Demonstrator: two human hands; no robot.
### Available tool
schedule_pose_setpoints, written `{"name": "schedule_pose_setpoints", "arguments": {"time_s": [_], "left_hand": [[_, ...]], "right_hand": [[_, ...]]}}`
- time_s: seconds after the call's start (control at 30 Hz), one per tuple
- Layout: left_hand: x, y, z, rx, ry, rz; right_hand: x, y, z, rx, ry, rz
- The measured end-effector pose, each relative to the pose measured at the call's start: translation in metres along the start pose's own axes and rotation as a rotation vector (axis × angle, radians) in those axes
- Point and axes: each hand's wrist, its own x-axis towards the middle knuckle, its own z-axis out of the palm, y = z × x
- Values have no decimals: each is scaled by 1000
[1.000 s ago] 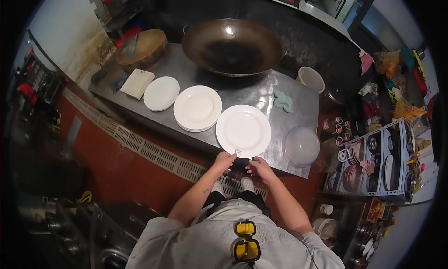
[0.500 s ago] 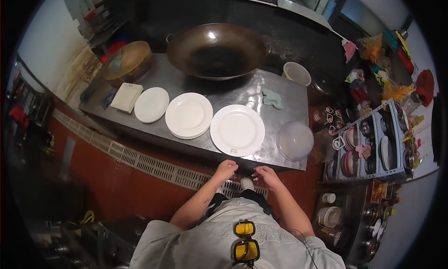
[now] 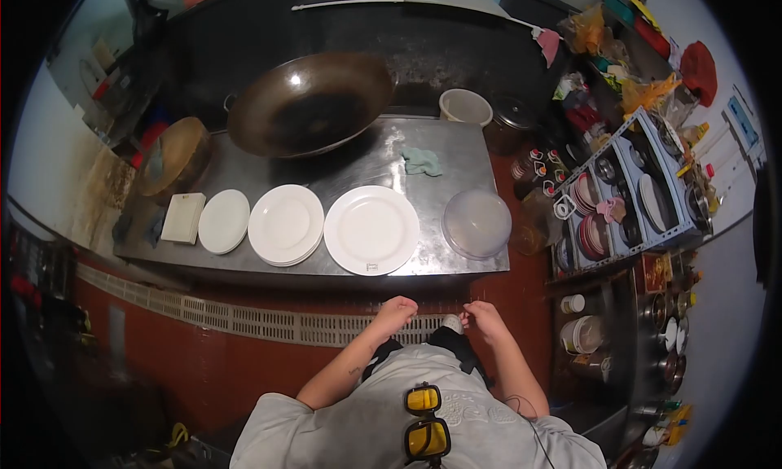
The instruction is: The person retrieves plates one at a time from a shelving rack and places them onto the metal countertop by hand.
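Note:
My left hand [image 3: 397, 313] hangs in front of the metal table [image 3: 423, 265], its fingers curled together with nothing visible in them. A short way to the right, my right hand [image 3: 485, 319] is also closed, thumb near the fingertips, and holds nothing I can see. Neither hand touches the table. Nearest to them on it is a large white round plate [image 3: 372, 229]. Left of that lie a stack of smaller round plates [image 3: 285, 223], white oval plates [image 3: 224, 221] and a stack of white rectangular dishes [image 3: 183, 218]. An upturned translucent bowl [image 3: 477, 223] sits at the right.
Behind the plates stands a big wok [image 3: 314, 107]. A green cloth [image 3: 420, 161], a white tub [image 3: 466, 108] and a round wooden block [image 3: 175, 155] are around it. A rack with dishes [image 3: 623, 196] stands at the right. A floor drain grate [image 3: 244, 317] runs before the table.
The view has turned, so the table and plates appear further left. I stand further back from the table's edge. My right hand's fingers have curled in from a looser pose.

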Motion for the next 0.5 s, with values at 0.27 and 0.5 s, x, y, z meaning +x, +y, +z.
{"name": "schedule_pose_setpoints", "arguments": {"time_s": [0.27,0.5], "left_hand": [[15,21,52,39,-21,-10],[42,23,141,95,-93,-66]], "right_hand": [[-4,-1,-48,73,0,-21],[-20,9,-129,81,65,-93]]}}
